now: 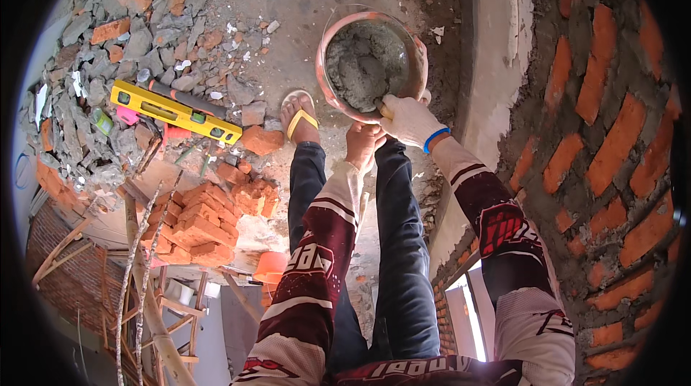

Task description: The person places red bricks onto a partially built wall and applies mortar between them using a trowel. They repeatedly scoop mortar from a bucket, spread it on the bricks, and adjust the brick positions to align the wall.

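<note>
An orange bucket of wet grey mortar is at upper centre, its thin wire handle toward the back. My right hand, in a pale glove with a blue band at the wrist, is closed on the bucket's near right rim. My bare left hand is closed just under the near edge of the bucket; what its fingers grip is partly hidden. Below, my left foot shows in a yellow-strapped flip-flop.
Brick and mortar wall fills the right, above a pale ledge. On the left lie rubble, a yellow level, stacked bricks, bamboo poles and rods, and an orange bucket.
</note>
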A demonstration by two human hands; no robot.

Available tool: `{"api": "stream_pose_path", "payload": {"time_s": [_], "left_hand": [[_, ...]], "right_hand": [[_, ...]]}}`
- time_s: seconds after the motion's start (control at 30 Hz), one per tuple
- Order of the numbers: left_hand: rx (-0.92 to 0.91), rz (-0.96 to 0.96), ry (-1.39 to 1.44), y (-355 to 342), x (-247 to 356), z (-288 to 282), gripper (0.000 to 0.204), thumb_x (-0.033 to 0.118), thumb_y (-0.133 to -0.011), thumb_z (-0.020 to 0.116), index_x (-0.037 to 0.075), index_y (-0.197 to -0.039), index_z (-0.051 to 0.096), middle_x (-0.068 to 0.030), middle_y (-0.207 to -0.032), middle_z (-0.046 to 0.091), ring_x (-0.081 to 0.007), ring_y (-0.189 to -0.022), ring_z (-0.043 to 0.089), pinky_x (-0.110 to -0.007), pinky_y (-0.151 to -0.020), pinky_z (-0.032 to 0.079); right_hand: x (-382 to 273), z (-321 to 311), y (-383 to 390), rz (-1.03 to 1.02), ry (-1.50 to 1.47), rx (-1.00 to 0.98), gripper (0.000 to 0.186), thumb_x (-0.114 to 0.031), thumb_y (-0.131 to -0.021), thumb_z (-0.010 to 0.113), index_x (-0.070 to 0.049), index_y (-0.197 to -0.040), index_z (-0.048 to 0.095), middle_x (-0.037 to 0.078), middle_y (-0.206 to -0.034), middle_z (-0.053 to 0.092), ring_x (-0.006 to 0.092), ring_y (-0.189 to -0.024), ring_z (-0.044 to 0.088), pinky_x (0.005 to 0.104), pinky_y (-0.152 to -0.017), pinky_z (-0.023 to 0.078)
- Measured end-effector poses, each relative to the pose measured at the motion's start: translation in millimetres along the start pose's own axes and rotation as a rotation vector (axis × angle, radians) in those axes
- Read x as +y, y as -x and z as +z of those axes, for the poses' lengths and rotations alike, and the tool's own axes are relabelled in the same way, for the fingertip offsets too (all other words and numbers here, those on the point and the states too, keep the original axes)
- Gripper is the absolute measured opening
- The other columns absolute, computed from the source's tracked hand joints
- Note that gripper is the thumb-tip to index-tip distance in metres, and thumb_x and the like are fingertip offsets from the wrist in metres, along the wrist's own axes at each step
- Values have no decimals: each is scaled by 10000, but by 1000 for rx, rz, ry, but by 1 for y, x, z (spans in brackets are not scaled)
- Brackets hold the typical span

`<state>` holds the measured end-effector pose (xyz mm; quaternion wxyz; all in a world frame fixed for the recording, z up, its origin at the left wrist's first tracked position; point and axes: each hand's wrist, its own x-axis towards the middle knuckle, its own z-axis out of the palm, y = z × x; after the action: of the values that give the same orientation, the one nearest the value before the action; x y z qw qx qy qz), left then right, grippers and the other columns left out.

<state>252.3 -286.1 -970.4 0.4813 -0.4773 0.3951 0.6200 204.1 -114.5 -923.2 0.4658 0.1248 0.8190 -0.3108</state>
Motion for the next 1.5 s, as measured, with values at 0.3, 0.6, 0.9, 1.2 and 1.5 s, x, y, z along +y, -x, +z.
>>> {"api": "stream_pose_path", "payload": {"time_s": [0.3, 0.6, 0.9, 1.2, 1.5], "left_hand": [[-5, -41, -70, 16, 14, 1, 277, 51, -1037, 559, 18, -1312, 566, -140, -1319, 632, -310, -1230, 662, -505, -1080, 523], [-91, -175, -11, 16, -10, 28, 520, 80, -1052, 528, 78, -1555, 398, -93, -1562, 504, -290, -1416, 513, -592, -1162, 360], [-64, 291, -744, 166, 11, -63, 451, 73, -1006, 678, -22, -1424, 538, -198, -1376, 654, -187, -1257, 641, -252, -970, 519], [301, 77, -1370, 339, -5, -129, 1081, 479, -824, 841, 42, -1622, 258, -446, -1573, 268, -610, -1445, 345, -574, -1176, 374], [422, 22, -1406, 334, -5, -113, 970, 438, -858, 779, 100, -1622, 285, -435, -1567, 290, -590, -1418, 396, -591, -1135, 417]], "right_hand": [[0, -20, 19, 190, -1579, -308, 291, -287, -1025, 597, -4, -1039, 665, 31, -713, 583, 138, -534, 557, 281, -456, 427], [-1, -32, 58, 193, -590, 159, 471, -413, -1066, 484, 26, -1103, 649, 217, -856, 703, 379, -771, 689, 459, -698, 555], [-25, -69, 35, 276, 169, -119, 503, -409, -1026, 494, 26, -1162, 704, 257, -1206, 716, 458, -1122, 691, 575, -960, 530], [-9, -52, 37, 212, 345, 93, 244, -199, -928, 626, -18, -1083, 675, 234, -1043, 744, 420, -971, 745, 507, -816, 596], [-6, 3, 23, 181, 99, 55, 321, -320, -932, 632, -29, -1066, 662, 238, -975, 752, 421, -950, 739, 537, -845, 583]]}}
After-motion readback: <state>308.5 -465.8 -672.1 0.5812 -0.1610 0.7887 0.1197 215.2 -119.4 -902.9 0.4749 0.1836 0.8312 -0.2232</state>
